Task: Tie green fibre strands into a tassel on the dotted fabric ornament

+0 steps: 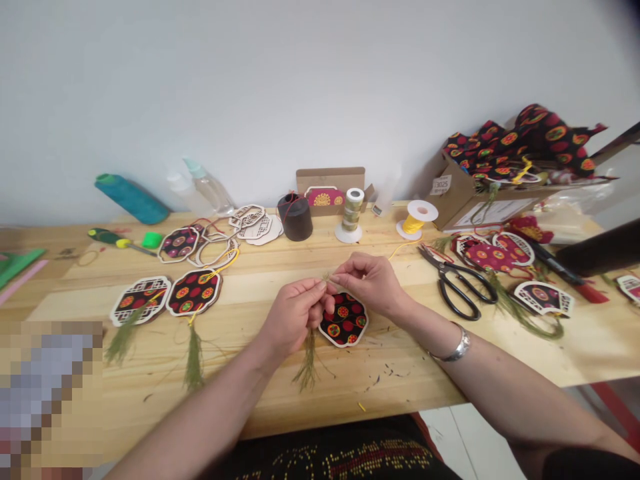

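Tassel [309, 360], green, hangs in the head view below the person's left hand [295, 310], which pinches thin strands [327, 276]; the right hand [367, 280] pinches them too, beside a flowered pendant [346, 323] lying on the table [380, 397]. At right, a cardboard box [457, 191] bears a label [441, 185] reading "3025", its other print too small to read.

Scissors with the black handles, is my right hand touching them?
Apart. The head view shows it: a strip of bare wooden table separates the right hand from the scissors, which lie farther right.
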A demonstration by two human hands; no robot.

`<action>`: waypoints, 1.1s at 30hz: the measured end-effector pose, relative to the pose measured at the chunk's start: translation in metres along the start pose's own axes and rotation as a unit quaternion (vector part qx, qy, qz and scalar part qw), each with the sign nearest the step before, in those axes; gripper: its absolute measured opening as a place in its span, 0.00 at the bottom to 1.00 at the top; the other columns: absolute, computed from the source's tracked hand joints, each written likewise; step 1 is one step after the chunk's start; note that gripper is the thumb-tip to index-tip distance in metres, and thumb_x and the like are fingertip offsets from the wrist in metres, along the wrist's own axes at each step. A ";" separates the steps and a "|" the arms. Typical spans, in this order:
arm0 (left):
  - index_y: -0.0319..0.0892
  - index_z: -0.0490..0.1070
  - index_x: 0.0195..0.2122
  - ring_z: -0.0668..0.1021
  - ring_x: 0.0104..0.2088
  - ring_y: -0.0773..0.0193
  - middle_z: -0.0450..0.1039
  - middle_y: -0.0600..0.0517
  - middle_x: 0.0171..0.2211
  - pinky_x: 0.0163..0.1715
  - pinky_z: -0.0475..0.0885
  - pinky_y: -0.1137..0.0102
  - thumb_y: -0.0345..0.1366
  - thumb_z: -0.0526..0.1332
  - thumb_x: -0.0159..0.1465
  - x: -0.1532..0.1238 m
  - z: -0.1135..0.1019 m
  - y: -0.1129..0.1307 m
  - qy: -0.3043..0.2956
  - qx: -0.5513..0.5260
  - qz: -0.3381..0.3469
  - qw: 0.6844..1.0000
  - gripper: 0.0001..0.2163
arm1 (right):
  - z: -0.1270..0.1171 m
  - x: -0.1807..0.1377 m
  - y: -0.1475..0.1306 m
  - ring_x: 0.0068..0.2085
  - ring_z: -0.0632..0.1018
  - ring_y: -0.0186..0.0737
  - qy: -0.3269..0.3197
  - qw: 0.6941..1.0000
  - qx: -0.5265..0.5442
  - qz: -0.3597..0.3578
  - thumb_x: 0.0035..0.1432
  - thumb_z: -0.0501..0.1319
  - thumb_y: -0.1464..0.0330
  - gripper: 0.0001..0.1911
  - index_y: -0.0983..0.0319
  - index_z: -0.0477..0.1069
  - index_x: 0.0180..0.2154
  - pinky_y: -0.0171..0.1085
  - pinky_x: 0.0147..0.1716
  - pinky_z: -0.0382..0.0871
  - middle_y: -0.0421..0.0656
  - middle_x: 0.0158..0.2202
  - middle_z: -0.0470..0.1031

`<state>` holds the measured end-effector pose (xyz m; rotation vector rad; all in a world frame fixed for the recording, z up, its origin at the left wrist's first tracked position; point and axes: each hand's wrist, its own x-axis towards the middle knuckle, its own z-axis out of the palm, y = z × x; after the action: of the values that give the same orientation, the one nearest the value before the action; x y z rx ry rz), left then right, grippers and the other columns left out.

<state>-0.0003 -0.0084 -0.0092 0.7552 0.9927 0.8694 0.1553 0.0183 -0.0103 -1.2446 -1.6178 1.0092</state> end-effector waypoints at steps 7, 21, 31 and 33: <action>0.37 0.68 0.25 0.54 0.13 0.79 0.56 0.60 0.14 0.14 0.44 0.78 0.39 0.62 0.56 -0.001 -0.001 -0.001 -0.022 -0.002 -0.008 1.000 0.09 | 0.001 0.000 -0.001 0.23 0.65 0.28 -0.003 1.000 -0.002 -0.013 0.47 0.65 0.68 0.06 0.65 0.74 0.24 0.31 0.23 0.60 0.38 0.21 0.69; 0.37 0.66 0.24 0.53 0.16 0.78 0.52 0.61 0.15 0.16 0.46 0.78 0.37 0.60 0.58 -0.004 0.000 0.002 -0.047 -0.015 0.025 0.998 0.09 | 0.001 0.002 0.006 0.19 0.61 0.24 -0.133 0.908 0.326 0.228 0.40 0.70 0.64 0.17 0.65 0.77 0.35 0.29 0.19 0.54 0.36 0.20 0.71; 0.37 0.68 0.26 0.53 0.16 0.78 0.53 0.60 0.16 0.16 0.46 0.78 0.38 0.59 0.60 -0.003 -0.001 -0.002 -0.073 0.005 0.009 0.997 0.10 | 0.001 0.001 0.001 0.27 0.74 0.30 -0.144 0.889 0.371 0.228 0.35 0.72 0.68 0.14 0.64 0.78 0.29 0.34 0.32 0.67 0.40 0.25 0.77; 0.37 0.67 0.26 0.54 0.16 0.78 0.54 0.60 0.16 0.16 0.46 0.78 0.37 0.59 0.60 -0.003 -0.001 -0.002 -0.071 0.006 0.011 0.997 0.09 | 0.001 0.002 0.000 0.23 0.71 0.27 -0.124 0.891 0.365 0.241 0.34 0.72 0.67 0.15 0.64 0.77 0.29 0.31 0.25 0.64 0.38 0.22 0.75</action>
<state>-0.0018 -0.0119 -0.0097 0.8276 0.8656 0.8192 0.1544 0.0200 -0.0102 -1.0108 -0.9203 1.9334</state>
